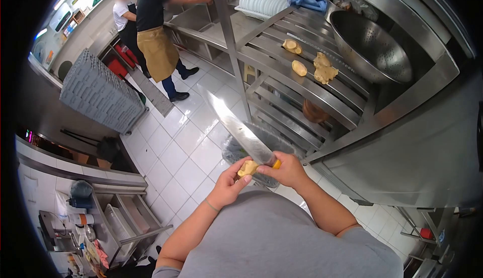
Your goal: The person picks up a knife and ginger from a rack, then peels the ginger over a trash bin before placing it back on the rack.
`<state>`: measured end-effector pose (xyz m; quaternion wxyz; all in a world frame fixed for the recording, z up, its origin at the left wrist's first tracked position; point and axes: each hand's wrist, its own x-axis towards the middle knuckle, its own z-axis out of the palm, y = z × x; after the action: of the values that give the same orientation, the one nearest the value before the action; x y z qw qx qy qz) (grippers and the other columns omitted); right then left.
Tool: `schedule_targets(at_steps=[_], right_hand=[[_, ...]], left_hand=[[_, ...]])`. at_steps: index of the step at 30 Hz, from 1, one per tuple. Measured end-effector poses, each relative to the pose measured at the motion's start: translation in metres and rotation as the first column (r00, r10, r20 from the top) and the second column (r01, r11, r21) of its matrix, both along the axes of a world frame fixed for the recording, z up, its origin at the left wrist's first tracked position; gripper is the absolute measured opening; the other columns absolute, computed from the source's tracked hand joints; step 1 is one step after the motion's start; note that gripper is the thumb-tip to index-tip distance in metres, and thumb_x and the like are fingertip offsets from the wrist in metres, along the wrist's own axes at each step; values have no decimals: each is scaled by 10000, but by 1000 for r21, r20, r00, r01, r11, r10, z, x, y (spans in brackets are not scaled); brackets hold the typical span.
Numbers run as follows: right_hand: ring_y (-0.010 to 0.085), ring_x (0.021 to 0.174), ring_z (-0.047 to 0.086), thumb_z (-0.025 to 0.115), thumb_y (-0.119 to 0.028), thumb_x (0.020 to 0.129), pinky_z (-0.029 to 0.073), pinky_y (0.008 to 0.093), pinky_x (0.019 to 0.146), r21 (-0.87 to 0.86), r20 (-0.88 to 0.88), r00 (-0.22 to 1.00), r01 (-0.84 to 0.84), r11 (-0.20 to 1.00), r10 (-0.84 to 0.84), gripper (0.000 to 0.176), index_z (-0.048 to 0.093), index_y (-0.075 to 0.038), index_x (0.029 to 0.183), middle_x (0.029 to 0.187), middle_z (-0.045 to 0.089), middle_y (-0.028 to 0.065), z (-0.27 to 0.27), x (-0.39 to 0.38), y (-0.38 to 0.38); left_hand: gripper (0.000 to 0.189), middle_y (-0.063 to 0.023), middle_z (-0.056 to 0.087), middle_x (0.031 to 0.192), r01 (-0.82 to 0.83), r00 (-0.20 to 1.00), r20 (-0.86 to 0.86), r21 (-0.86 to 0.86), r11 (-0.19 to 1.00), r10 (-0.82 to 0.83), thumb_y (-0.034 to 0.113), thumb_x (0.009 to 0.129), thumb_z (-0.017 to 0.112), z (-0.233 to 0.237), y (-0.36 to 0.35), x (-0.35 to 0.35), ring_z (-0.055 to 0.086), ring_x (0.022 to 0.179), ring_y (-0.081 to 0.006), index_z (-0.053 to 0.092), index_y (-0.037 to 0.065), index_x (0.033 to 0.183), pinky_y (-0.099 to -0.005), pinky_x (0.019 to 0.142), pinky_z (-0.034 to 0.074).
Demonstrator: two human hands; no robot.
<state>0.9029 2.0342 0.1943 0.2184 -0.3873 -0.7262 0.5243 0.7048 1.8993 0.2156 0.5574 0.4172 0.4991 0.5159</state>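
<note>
My left hand (227,182) pinches a small pale piece of ginger (248,168) in front of my chest. My right hand (289,170) grips the yellow handle of a large knife (234,124), whose long blade points up and to the left, with its heel resting against the ginger. On the slatted steel rack (282,79) ahead lie three more pale ginger pieces: one (292,46) farther back, one (299,68) in the middle, and a knobbly one (324,68) to the right.
A big steel colander (372,47) stands at the rack's right. White plates (261,1) and a blue cloth (309,0) lie behind. A plastic-lined bin (241,150) sits below my hands. Two people (153,31) stand at a far sink. A grey crate (100,94) stands left.
</note>
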Motion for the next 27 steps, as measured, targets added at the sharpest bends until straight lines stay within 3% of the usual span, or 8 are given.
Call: schedule_targets(at_steps=[8, 12, 18, 21, 23, 27], right_hand=[[177, 761, 709, 881, -435, 840, 550, 338, 721, -135, -12, 995, -103, 986, 102, 457, 771, -36, 1033, 846, 765, 102, 19, 7, -1], [169, 757, 705, 880, -437, 839, 549, 339, 715, -101, 32, 995, -94, 990, 97, 452, 772, -35, 1018, 835, 761, 100, 23, 8, -2], [162, 726, 692, 886, -463, 823, 546, 344, 694, -84, 8, 991, -131, 988, 132, 476, 762, -27, 968, 781, 739, 109, -2, 9, -5], [193, 707, 705, 885, -484, 814, 547, 360, 679, -76, 26, 993, -113, 991, 115, 493, 752, -25, 939, 766, 729, 127, 1, 6, -10], [261, 694, 719, 881, -511, 804, 549, 382, 662, 51, 47, 995, -93, 994, 91, 508, 727, -30, 865, 756, 724, 135, 14, 5, -15], [323, 700, 717, 877, -521, 800, 550, 402, 655, 106, 56, 995, -93, 990, 88, 520, 691, -36, 811, 753, 724, 134, 3, 3, -17]], left_hand=[[592, 3, 606, 1123, 22, 1000, 9, -34, 999, -22, 209, 1050, 658, -4, -1, 4, 554, 908, -83, 439, 15, 1565, -250, 806, 492], [573, -4, 614, 1189, 48, 998, 32, -47, 998, -47, 231, 1065, 651, -13, -3, 1, 550, 988, -83, 446, 7, 1551, -259, 869, 481], [511, 0, 622, 1131, 108, 994, 36, -38, 993, -107, 253, 1069, 643, -14, -4, 1, 557, 948, -83, 495, 9, 1494, -261, 855, 482], [470, 8, 619, 1078, 62, 998, 10, -30, 998, -62, 259, 1072, 638, -13, -6, 3, 557, 921, -82, 521, 13, 1454, -259, 846, 478], [432, 11, 604, 1026, 47, 999, -1, -29, 998, -48, 255, 1072, 632, -6, -7, 7, 556, 901, -85, 540, 8, 1414, -259, 840, 485], [360, 16, 589, 961, 44, 998, -32, -38, 998, -46, 250, 1075, 623, -4, -8, 6, 559, 877, -88, 571, 6, 1334, -264, 835, 496]])
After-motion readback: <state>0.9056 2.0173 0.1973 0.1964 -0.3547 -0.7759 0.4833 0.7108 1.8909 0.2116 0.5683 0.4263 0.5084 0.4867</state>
